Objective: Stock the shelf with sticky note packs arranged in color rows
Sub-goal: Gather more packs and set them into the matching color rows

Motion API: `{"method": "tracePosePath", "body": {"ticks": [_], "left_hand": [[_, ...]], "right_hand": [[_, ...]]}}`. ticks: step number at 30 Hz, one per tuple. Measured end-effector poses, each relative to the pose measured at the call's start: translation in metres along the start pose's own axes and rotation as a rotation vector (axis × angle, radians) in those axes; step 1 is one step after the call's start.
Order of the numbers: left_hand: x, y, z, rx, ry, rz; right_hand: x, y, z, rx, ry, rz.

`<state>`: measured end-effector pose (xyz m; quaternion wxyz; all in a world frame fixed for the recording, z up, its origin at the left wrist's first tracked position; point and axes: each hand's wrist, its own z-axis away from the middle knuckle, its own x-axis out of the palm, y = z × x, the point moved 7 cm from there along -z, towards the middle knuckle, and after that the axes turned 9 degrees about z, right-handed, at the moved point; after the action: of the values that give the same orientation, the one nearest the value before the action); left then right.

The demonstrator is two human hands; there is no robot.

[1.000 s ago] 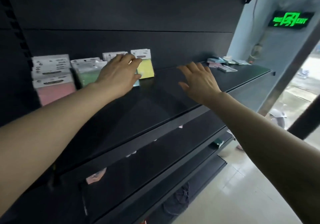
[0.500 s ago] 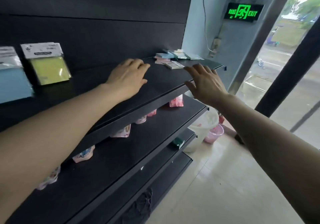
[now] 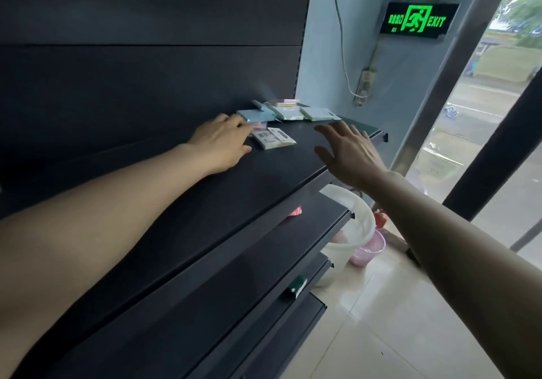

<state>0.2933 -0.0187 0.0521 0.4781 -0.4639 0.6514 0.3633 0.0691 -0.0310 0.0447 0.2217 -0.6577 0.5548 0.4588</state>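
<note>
A loose pile of sticky note packs lies flat at the right end of the black top shelf (image 3: pixel 293 167): a blue pack (image 3: pixel 253 115), a pink pack (image 3: pixel 259 126) partly under it, a pale yellow pack (image 3: pixel 274 139) in front, and green-white packs (image 3: pixel 318 113) behind. My left hand (image 3: pixel 221 144) lies on the shelf with its fingertips at the blue and pink packs; whether it grips one is hidden. My right hand (image 3: pixel 349 152) hovers with spread fingers over the shelf's front edge, holding nothing.
Lower black shelves (image 3: pixel 264 261) step out below, one with a small green box (image 3: pixel 296 286). A white bucket (image 3: pixel 349 226) and a pink basket (image 3: pixel 369 248) stand on the tiled floor beside the shelf end. A green exit sign (image 3: pixel 418 20) hangs on the wall.
Both hands have moved right along the top shelf, away from the standing rows at the left. My left hand now reaches the loose pile; the view has turned right with them.
</note>
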Motion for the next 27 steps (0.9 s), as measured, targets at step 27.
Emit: {"method": "tracePosePath", "body": {"ticks": [27], "left_hand": [[0.071,-0.052,-0.159,-0.423,-0.16,0.237]], "right_hand": [[0.154,0.035,-0.216,-0.305,-0.274,-0.216]]}}
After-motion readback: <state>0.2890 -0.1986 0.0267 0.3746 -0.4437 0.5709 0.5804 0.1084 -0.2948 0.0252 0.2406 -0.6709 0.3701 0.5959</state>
